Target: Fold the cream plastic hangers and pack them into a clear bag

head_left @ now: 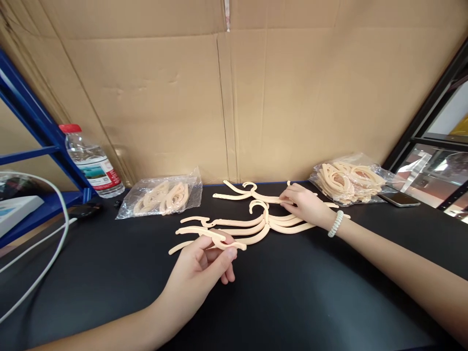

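My left hand point(204, 265) pinches a loose cream plastic hanger piece point(234, 245) with a curved end, held above the table in front of the other parts. Farther back, my right hand point(305, 204) has its fingers closed on the arm of a cream folding hanger point(252, 193), which lies flat with its hook toward the back. Between my hands lie several more hangers, overlapping, with a hook point(258, 204) standing out at their middle. My right palm and wrist hide part of their right arms.
A clear bag of hanger parts point(161, 197) lies at the left; a fuller bag point(349, 180) is at the right beside a phone point(400, 198). A water bottle point(95, 165) stands by the blue frame point(27, 92). A white cable point(60, 243) curves along the left. Cardboard point(164, 97) walls the back.
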`<state>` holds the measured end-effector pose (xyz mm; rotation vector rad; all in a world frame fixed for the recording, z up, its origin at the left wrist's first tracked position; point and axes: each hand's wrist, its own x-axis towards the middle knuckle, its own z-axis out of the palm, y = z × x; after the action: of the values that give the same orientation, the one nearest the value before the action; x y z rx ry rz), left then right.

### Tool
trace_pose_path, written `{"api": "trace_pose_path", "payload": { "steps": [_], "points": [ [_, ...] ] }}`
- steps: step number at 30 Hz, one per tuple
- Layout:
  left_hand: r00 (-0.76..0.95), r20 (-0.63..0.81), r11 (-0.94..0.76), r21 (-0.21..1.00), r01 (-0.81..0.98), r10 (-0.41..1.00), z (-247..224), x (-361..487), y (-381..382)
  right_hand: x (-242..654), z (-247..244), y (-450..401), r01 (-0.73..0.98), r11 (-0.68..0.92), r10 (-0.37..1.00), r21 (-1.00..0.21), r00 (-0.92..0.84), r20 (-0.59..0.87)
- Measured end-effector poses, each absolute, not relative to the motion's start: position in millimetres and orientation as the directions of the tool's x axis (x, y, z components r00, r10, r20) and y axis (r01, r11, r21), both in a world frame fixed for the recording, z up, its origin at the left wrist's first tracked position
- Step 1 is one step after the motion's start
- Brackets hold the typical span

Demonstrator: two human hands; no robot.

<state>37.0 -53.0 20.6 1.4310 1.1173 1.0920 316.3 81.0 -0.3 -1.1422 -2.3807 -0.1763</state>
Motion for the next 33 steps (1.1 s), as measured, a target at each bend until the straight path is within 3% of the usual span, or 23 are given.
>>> {"api": "trace_pose_path", "payload": {
  "steps": [6,17,24,27,33],
  "points": [
    [0.064,0.141,-0.148,0.983,0.112,0.988,23,26,-46,319,17,67,0.751,0.623,0.711,-0.218,-0.428,0.558],
    [-0.014,0.186,-0.186,0.979,-0.081,0.983,29,15,-33,332,33,43,0.752,0.602,0.709,-0.268,-0.349,0.613],
    [0.011,0.193,-0.188,0.966,-0.179,0.981,35,8,-21,336,33,33,0.566,0.63,0.767,-0.532,-0.341,0.544],
    [0.046,0.216,-0.2,0.953,-0.229,0.975,37,3,-17,339,32,32,0.553,0.642,0.758,-0.531,-0.351,0.551],
    [0.118,0.257,-0.216,0.936,-0.28,0.959,41,-3,-17,341,36,34,0.61,0.682,0.71,-0.404,-0.419,0.566]
  ]
}}
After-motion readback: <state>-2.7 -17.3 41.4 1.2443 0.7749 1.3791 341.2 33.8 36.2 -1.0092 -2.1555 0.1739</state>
